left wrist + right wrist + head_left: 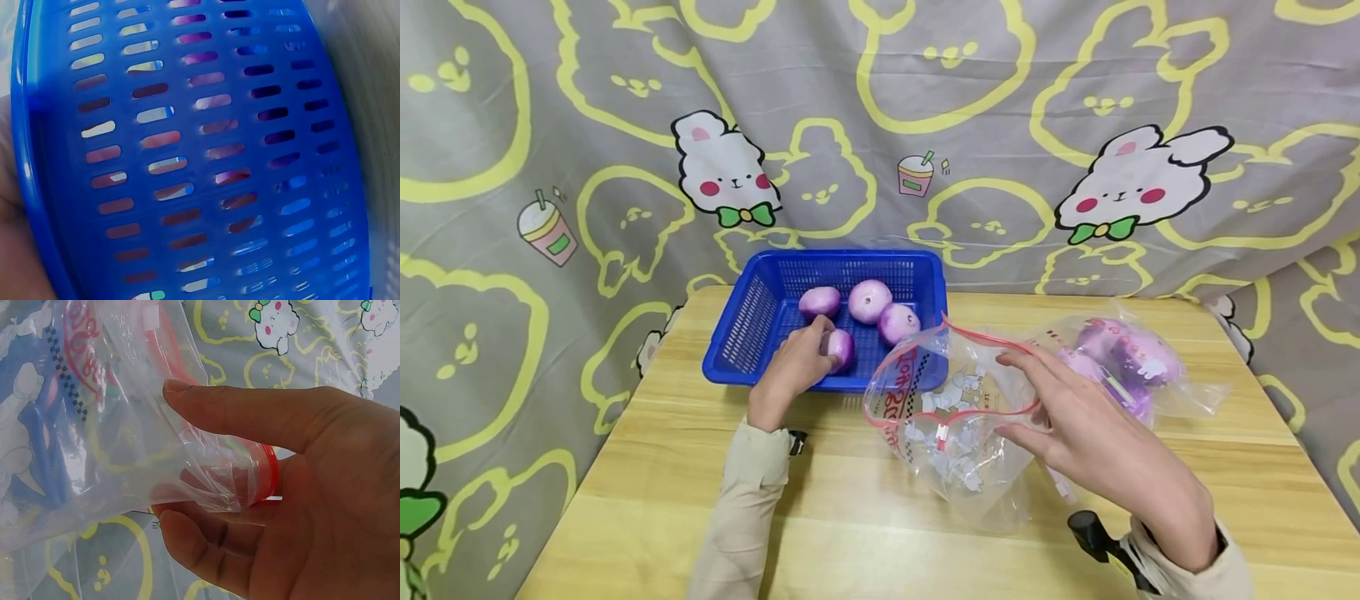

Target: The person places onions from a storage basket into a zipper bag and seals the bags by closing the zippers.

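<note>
A blue slotted basket at the table's back left holds several purple onions. My left hand reaches into it and grips the nearest onion; three more onions lie behind. My right hand holds a clear zip bag by its red rim, mouth gaping toward the basket. In the right wrist view, thumb and fingers pinch the bag's red edge. The left wrist view shows only the basket wall up close, with purple shapes behind the slots.
A second clear bag filled with purple onions lies at the back right of the wooden table. A grey curtain with rabbit prints hangs right behind the table.
</note>
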Demonstrator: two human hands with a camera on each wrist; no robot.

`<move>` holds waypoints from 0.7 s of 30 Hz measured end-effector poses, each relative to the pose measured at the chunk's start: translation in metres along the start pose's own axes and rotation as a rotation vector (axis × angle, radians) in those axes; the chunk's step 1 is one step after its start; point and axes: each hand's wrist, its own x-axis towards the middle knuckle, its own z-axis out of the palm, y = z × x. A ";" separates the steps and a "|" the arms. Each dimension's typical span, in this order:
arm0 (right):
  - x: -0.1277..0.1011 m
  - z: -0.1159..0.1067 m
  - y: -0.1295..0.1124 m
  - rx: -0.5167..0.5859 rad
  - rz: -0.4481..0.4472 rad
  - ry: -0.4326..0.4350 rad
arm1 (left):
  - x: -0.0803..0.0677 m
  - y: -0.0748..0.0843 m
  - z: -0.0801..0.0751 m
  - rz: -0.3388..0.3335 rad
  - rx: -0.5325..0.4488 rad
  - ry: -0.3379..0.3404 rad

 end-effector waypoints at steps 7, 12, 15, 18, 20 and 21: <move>-0.001 0.001 0.003 0.000 -0.084 0.029 | 0.000 0.002 0.000 0.069 -0.009 0.005; -0.001 0.001 0.003 0.018 -0.110 0.039 | 0.001 0.000 -0.001 0.113 -0.018 0.052; -0.001 0.001 0.003 0.018 -0.115 0.047 | 0.000 0.000 -0.004 0.142 -0.034 0.102; 0.000 0.001 0.003 0.020 -0.123 0.057 | -0.001 0.001 -0.007 0.168 -0.048 0.145; 0.000 0.001 0.004 0.025 -0.133 0.062 | -0.002 0.002 -0.009 0.179 -0.052 0.164; -0.001 0.001 0.004 0.032 -0.139 0.063 | -0.003 0.003 -0.010 0.182 -0.054 0.169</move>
